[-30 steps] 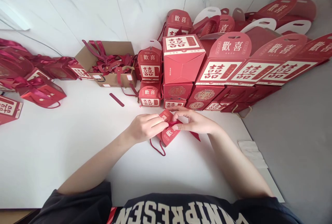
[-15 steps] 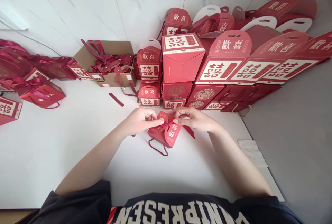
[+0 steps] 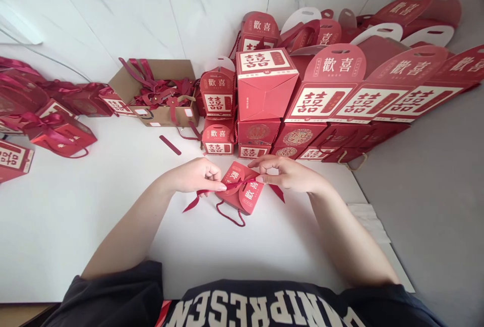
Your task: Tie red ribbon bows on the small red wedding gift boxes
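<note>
A small red gift box (image 3: 247, 202) with printed gold-white characters lies on the white table in front of me, its two rounded flaps folded over the top. Across the flaps runs a dark red ribbon (image 3: 239, 182), crossed near the middle. My left hand (image 3: 198, 175) pinches the ribbon's left part between thumb and finger; its loose end hangs out to the left. On the other side my right hand (image 3: 284, 173) pinches the right part, with a tail hanging below it. A twisted red cord handle (image 3: 230, 214) lies at the box's near side.
Stacked red boxes (image 3: 321, 102) rise behind the right hand up to the grey wall. A cardboard box (image 3: 162, 117) holding ribbons stands behind the left hand, with a dark red strip (image 3: 170, 145) before it. Ribbon-tied boxes (image 3: 62, 132) sit at far left.
My left hand has moved left and slightly down, drawing the ribbon outward from the middle of the box. The ribbon's left tail now shows. My right hand has shifted slightly right.
</note>
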The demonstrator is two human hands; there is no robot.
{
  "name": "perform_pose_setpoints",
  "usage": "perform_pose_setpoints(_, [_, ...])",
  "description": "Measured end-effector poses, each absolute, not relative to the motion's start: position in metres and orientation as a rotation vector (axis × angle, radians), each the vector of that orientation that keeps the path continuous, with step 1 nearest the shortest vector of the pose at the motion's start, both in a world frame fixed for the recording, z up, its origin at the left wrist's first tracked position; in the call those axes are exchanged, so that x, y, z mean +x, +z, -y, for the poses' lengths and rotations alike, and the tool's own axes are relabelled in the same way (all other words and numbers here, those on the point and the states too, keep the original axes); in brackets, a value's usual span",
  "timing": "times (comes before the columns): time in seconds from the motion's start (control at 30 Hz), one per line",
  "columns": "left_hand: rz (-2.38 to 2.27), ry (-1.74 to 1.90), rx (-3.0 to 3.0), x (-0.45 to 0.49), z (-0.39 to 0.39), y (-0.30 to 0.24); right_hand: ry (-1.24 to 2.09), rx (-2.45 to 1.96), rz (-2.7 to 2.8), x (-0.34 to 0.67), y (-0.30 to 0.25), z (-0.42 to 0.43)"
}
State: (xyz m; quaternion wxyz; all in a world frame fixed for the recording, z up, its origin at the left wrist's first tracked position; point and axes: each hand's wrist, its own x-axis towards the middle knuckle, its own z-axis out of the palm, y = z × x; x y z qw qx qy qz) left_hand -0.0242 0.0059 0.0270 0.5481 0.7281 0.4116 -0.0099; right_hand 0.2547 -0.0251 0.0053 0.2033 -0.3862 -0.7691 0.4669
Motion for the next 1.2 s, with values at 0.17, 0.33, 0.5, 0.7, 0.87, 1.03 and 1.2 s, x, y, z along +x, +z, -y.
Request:
perform_pose_setpoints(0.17, [-1.083, -0.119, 1.718, -0.019, 0.000, 0.033, 1.272, -1.084, 2.171, 0.251, 0.008, 0.028])
perform_pose_setpoints(0.33, [-1.238, -0.133, 1.700, -0.008, 0.019, 0.040, 1.183, -1.066, 2.161, 0.242, 0.007, 0.033])
perform_pose_setpoints(0.5, [-1.320, -0.031, 1.862, -0.003, 0.031, 0.036, 0.965, -1.127, 2.131, 0.232, 0.003, 0.040])
perform_pose_setpoints(0.7, [-1.347, -0.049, 1.987, -0.002, 0.029, 0.029, 0.895, -1.139, 2.106, 0.221, -0.001, 0.046])
perform_pose_setpoints(0.87, [-1.323, 0.010, 2.002, -0.001, 0.029, 0.026, 0.978, -1.142, 2.143, 0.221, -0.003, 0.046])
perform_pose_setpoints(1.03, [-1.209, 0.018, 1.851, -0.004, 0.026, 0.031, 1.086, -1.101, 2.111, 0.230, 0.004, 0.041])
perform_pose_setpoints(1.2, [-1.094, -0.015, 1.711, -0.009, 0.016, 0.038, 1.090, -1.100, 2.027, 0.243, 0.009, 0.035])
